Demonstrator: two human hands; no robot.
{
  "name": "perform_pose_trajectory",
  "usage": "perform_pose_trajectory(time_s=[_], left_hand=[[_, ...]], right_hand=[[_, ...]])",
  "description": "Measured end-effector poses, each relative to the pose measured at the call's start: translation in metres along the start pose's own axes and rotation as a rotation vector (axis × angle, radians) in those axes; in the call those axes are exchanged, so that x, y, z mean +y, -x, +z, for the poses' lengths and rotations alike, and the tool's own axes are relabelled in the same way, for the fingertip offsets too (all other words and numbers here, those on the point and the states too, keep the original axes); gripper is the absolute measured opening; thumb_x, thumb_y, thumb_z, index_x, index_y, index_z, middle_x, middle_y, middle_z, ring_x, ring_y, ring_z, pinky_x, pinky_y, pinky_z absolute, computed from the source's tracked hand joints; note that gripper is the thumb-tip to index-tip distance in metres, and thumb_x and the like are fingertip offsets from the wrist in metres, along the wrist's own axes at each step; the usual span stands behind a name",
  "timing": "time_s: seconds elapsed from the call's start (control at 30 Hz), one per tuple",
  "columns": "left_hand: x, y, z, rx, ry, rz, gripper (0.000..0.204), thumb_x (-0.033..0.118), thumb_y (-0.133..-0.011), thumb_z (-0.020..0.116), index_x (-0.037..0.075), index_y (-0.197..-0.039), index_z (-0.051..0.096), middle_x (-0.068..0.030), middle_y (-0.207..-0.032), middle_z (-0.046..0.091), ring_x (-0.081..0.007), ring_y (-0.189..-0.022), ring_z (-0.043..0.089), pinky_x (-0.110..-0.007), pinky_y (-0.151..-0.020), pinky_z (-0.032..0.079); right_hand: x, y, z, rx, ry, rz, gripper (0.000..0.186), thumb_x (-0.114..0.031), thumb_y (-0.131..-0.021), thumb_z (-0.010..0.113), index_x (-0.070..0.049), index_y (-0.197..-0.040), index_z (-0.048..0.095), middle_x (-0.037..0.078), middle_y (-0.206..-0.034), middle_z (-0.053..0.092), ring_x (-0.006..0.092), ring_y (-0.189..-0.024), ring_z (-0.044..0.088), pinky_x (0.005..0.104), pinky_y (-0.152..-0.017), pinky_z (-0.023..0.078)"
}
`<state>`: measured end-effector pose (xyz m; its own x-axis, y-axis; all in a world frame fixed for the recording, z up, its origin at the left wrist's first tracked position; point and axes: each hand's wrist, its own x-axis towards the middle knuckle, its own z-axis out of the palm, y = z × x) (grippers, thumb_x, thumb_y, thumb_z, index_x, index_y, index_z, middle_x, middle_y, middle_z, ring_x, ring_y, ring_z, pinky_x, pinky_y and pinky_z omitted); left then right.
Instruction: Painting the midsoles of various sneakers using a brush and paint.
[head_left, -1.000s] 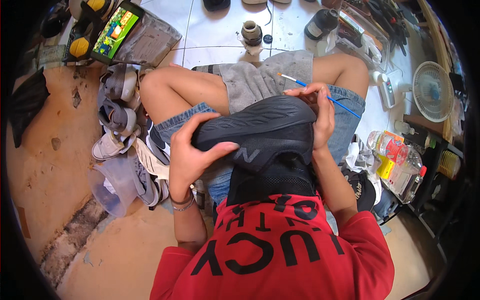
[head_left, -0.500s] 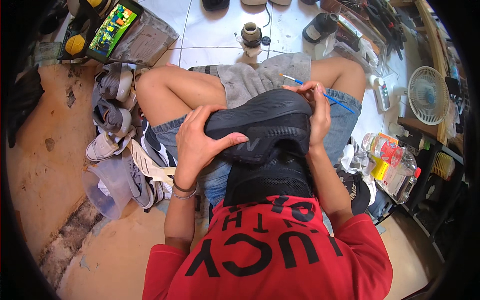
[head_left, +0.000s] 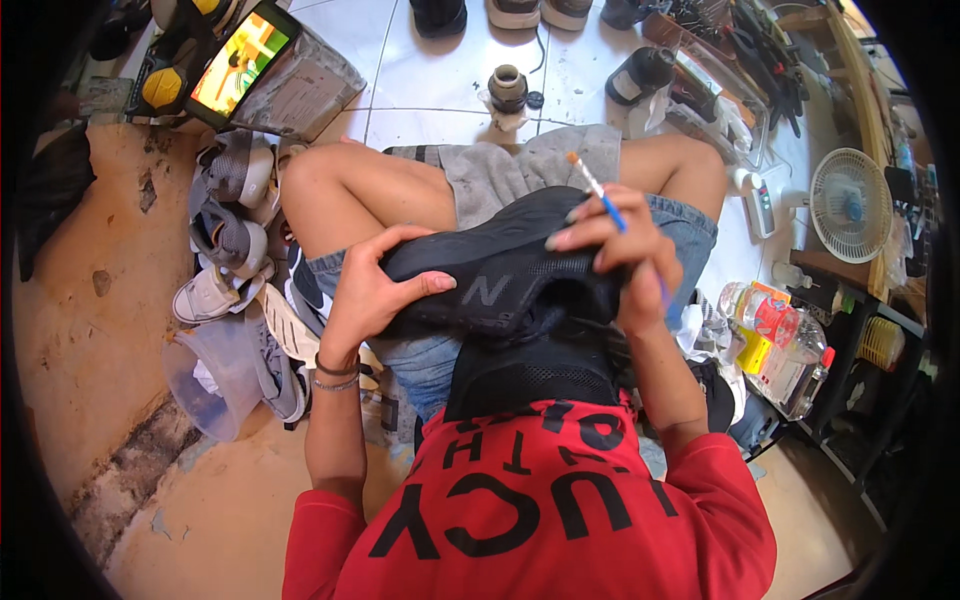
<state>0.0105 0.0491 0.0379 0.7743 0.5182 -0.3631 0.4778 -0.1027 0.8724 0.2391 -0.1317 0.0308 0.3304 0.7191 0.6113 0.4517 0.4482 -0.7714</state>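
A black sneaker (head_left: 480, 265) lies tilted on its side over my lap, its side panel and ankle opening facing me. My left hand (head_left: 375, 290) grips its left end, thumb on the side panel and fingers over the sole edge. Above the sneaker's right part is my right hand (head_left: 630, 250), its fingers curled round a thin blue-and-white paintbrush (head_left: 597, 187). The orange-brown bristles point up and away from me, clear of the shoe. A grey cloth (head_left: 500, 175) is draped between my bare knees, just beyond the sneaker.
Ahead on the white tiles stands a small open bottle (head_left: 508, 90) beside its black cap (head_left: 535, 100). Several shoes (head_left: 235, 170) and a clear plastic tub (head_left: 215, 370) are at left. A phone (head_left: 243, 65) leans on a box. To the right are a small fan (head_left: 850, 205) and plastic bottles (head_left: 795, 370).
My right hand has come off the sneaker's end and swung the brush more upright. The sneaker has rolled, showing more of its side and opening. My left hand shifted slightly left with it.
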Motion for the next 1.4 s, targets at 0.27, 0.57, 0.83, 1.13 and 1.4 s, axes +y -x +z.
perform_pose_trajectory(time_s=[0.27, 0.57, 0.83, 1.13, 1.4], left_hand=[[0.044, 0.043, 0.000, 0.018, 0.053, 0.029, 0.049, 0.027, -0.072, 0.090, -0.003, -0.106, 0.070, -0.0089, -0.090, 0.073, -0.0138, -0.086, 0.068, -0.029, -0.081, 0.053], [0.045, 0.064, 0.023, -0.060, 0.111, 0.044, 0.052, 0.024, -0.076, 0.088, -0.003, -0.115, 0.067, -0.0136, -0.097, 0.074, -0.0186, -0.092, 0.071, -0.029, -0.082, 0.053], [0.058, 0.043, 0.024, -0.365, 0.074, 0.112, 0.068, 0.035, -0.077, 0.086, -0.003, -0.127, 0.059, -0.0195, -0.104, 0.071, -0.0261, -0.098, 0.071, -0.035, -0.087, 0.052], [0.051, 0.030, 0.032, -0.418, 0.135, 0.047, 0.067, 0.038, -0.074, 0.088, -0.004, -0.119, 0.060, -0.0135, -0.094, 0.070, -0.0204, -0.087, 0.065, -0.033, -0.081, 0.050], [0.039, 0.031, 0.036, -0.384, 0.323, -0.010, 0.063, 0.033, -0.075, 0.089, -0.003, -0.119, 0.061, -0.0090, -0.093, 0.071, -0.0108, -0.086, 0.061, -0.029, -0.078, 0.050]], right_hand=[[-0.045, -0.027, -0.024, -0.294, -0.058, -0.215, 0.051, -0.056, -0.093, 0.060, -0.010, -0.082, 0.041, 0.021, -0.095, 0.074, 0.0381, -0.088, 0.073, 0.0494, -0.081, 0.057], [-0.060, -0.012, -0.031, -0.231, -0.137, -0.208, 0.054, -0.053, -0.096, 0.058, -0.009, -0.073, 0.039, 0.016, -0.076, 0.071, 0.0326, -0.076, 0.074, 0.0460, -0.076, 0.060], [-0.067, -0.033, -0.007, -0.223, -0.211, -0.295, 0.050, -0.039, -0.095, 0.060, -0.006, -0.061, 0.047, 0.010, -0.063, 0.062, 0.0267, -0.059, 0.067, 0.0389, -0.060, 0.058], [-0.067, -0.034, 0.006, -0.124, -0.158, -0.123, 0.036, -0.032, -0.084, 0.068, -0.004, -0.065, 0.055, 0.006, -0.060, 0.058, 0.0247, -0.054, 0.064, 0.0345, -0.056, 0.055], [-0.058, -0.038, 0.010, -0.056, -0.192, -0.027, 0.030, -0.026, -0.085, 0.064, -0.004, -0.066, 0.056, 0.006, -0.063, 0.061, 0.0261, -0.061, 0.069, 0.0361, -0.063, 0.058]])
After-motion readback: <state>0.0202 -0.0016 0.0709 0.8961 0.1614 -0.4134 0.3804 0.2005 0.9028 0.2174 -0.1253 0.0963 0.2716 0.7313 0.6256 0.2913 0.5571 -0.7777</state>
